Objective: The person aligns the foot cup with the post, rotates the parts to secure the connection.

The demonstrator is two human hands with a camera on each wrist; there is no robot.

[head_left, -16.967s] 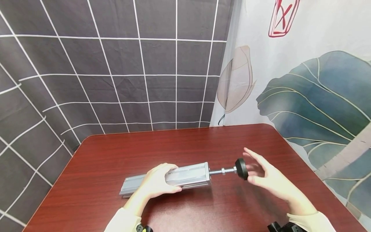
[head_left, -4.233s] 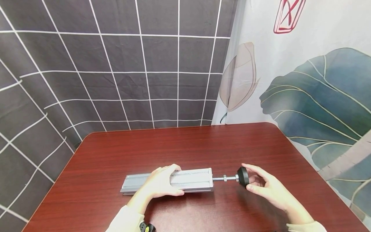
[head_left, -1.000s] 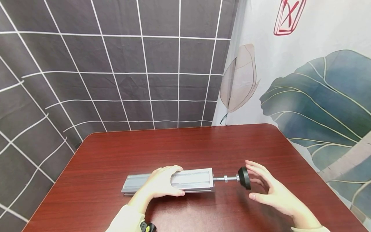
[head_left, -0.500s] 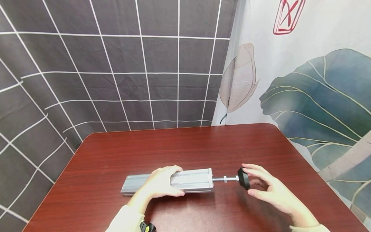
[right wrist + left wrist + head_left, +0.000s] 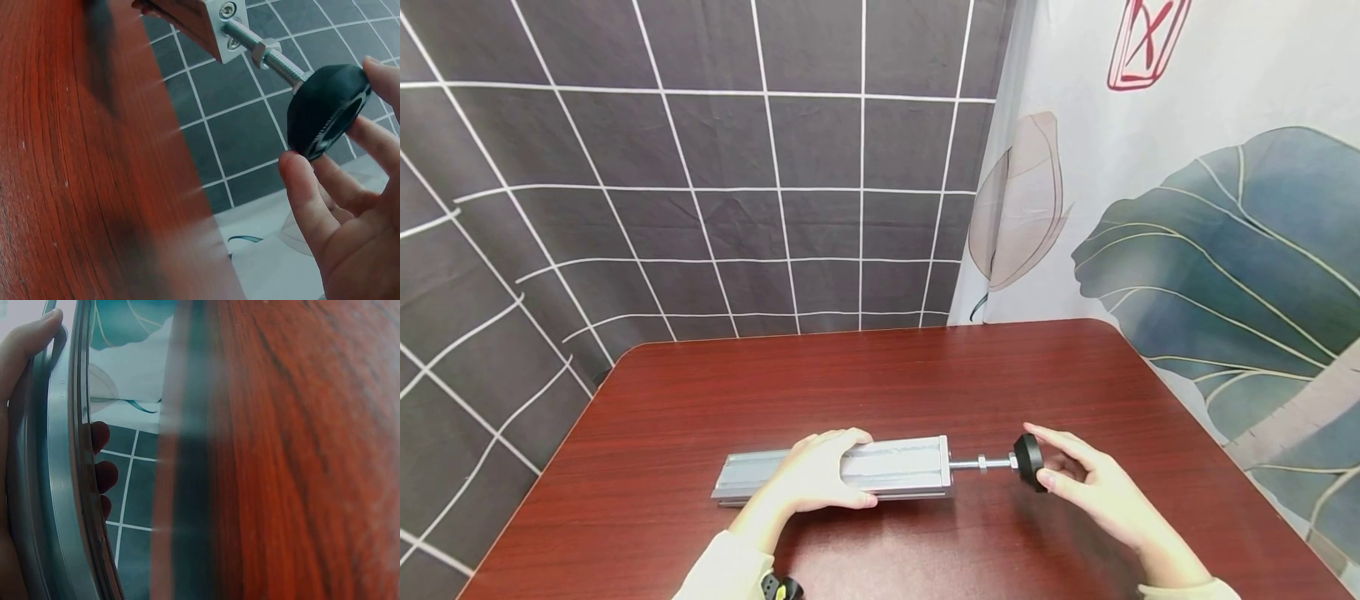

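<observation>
Our right hand (image 5: 1103,493) has closed in since a second ago, pinching the black foot (image 5: 1028,462). Our left hand (image 5: 817,475) grips the silver metal profile (image 5: 904,463).

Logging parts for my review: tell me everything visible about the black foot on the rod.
The black foot looks like plastic or rubber: round, tapering toward the threaded rod it sits on, with a hollowed face turned toward the right hand. It is sideways, clear of the table, its rim pinched between that hand's thumb and fingers.
</observation>
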